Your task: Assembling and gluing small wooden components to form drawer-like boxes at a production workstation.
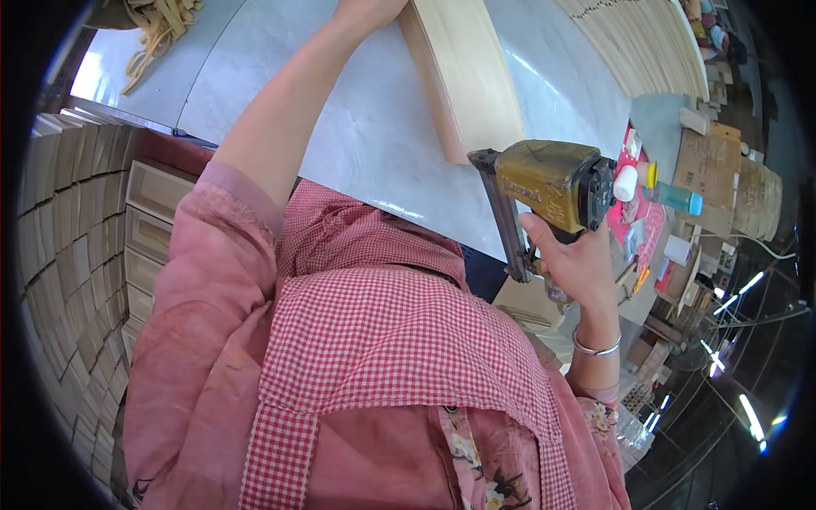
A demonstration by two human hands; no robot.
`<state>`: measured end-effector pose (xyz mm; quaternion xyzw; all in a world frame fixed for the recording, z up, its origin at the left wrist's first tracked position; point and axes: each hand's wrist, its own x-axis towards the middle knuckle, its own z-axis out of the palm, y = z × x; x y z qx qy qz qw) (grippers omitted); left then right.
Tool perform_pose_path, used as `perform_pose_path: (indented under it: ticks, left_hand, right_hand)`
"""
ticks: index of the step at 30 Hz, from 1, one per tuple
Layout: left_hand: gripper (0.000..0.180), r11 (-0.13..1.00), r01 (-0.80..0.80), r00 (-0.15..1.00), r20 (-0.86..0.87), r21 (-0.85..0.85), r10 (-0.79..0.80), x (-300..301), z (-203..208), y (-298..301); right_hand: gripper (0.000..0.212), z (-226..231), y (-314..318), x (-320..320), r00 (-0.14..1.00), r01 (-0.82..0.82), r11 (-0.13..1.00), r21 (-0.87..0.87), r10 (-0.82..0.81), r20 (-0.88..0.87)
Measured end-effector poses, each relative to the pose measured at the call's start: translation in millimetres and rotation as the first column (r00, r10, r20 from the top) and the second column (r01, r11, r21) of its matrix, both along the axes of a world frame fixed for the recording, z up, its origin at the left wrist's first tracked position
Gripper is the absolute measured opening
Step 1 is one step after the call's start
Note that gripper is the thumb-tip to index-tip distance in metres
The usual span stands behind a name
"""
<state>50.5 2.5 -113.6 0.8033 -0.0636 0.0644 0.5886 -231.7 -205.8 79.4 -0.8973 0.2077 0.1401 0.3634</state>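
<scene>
Over there a long, pale wooden piece [467, 72] lies on the desk [365, 149], its near end close to the edge. By that end a scuffed, dark-yellow nail gun [544, 178] is held up, black-capped, its dark nose perhaps touching the wood; I can't tell.

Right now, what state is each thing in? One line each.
Nail gun: gripped in right hand, nose by the wooden piece's near end; contact unclear.
Wooden piece: on the tabletop, left hand at it; grip cut off by the frame.
Bottle: blue cap on.
Wooden strips: lined up closely.
Strip lights: lit.
Apron: worn.
</scene>
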Motion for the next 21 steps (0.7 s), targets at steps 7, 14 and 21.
perform_pose_path:
  ticks: [7, 14, 21]
  left_hand:
    - [0.044, 0.974, 0.212, 0.972, -0.125, 0.082, -0.201, -1.0, 14.8, -10.8]
    - [0.076, 0.604, 0.646, 0.735, -0.167, 0.467, -0.657, 1.1, 69.1, 0.7]
    - [0.087, 0.042, 0.263, 0.452, -0.084, 0.964, -0.888, -19.1, 88.2, -48.0]
  right_hand:
    - [0.034, -1.3, -4.2, -1.0, 1.0, 0.017, 0.998, -0.059, -0.016, 0.012]
    - [0.031, -2.0, -15.4, -34.1, 0.983, 0.119, 0.992, -0.039, -0.112, 0.147]
    - [0.029, -3.8, -26.7, -55.9, 0.973, 0.179, 0.984, 0.013, -0.179, 0.146]
